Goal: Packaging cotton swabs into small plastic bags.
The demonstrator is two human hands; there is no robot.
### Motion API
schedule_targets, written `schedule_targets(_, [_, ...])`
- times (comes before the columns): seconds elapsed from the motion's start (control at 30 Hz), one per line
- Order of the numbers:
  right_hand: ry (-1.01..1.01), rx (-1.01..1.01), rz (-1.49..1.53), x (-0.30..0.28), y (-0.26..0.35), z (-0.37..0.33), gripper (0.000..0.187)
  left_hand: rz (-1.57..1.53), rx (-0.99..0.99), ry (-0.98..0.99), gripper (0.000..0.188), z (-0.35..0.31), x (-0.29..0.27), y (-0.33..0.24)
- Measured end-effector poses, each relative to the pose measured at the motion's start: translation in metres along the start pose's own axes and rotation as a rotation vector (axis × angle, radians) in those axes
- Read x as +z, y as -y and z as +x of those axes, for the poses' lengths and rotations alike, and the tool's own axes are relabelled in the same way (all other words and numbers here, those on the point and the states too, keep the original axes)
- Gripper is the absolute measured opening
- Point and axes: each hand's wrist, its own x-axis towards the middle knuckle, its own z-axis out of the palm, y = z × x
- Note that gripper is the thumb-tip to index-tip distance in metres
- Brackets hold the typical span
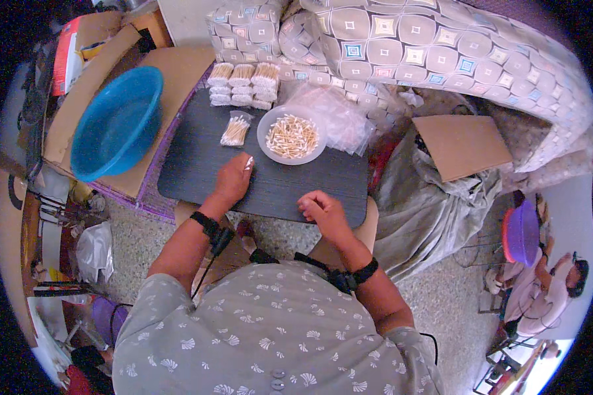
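My left hand is closed over the dark table, with white tips of cotton swabs poking out by the thumb. My right hand rests near the table's front edge, its fingers curled in; whether anything is inside them is hidden. Beyond my hands stands a translucent white bowl full of loose cotton swabs. Left of the bowl lies one small clear bag of cotton swabs. Behind that bag, several filled swab packs are stacked in rows.
Clear plastic bags lie right of the bowl. A blue basin sits on cardboard at the left. To the right, a cardboard piece tops a grey cloth-covered heap. A patterned sofa stands behind; another person sits far right.
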Motion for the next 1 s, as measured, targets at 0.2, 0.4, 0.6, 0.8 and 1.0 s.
schedule_targets(0.2, [-0.162, -0.039, -0.026, -0.024, 0.011, 0.013, 0.017, 0.032, -0.056, 0.073, 0.017, -0.001, -0.005, -0.008])
schedule_targets(0.4, [-0.44, -0.156, -0.17, -0.08, 0.014, 0.05, 0.022, 0.054, -0.054, 0.068, 0.018, 0.002, -0.001, -0.011])
schedule_targets(0.6, [-0.541, -0.374, -0.556, -0.132, 0.026, 0.102, 0.03, 0.11, -0.057, 0.118, 0.018, 0.003, 0.006, 0.001])
schedule_targets(0.8, [-0.361, -0.37, -0.718, -0.134, 0.054, 0.161, 0.036, 0.167, -0.094, 0.178, 0.017, 0.001, 0.002, -0.001])
schedule_targets(1.0, [-0.467, -0.672, -1.233, -0.134, 0.034, 0.215, 0.033, 0.104, -0.111, 0.126, 0.019, 0.004, -0.003, -0.012])
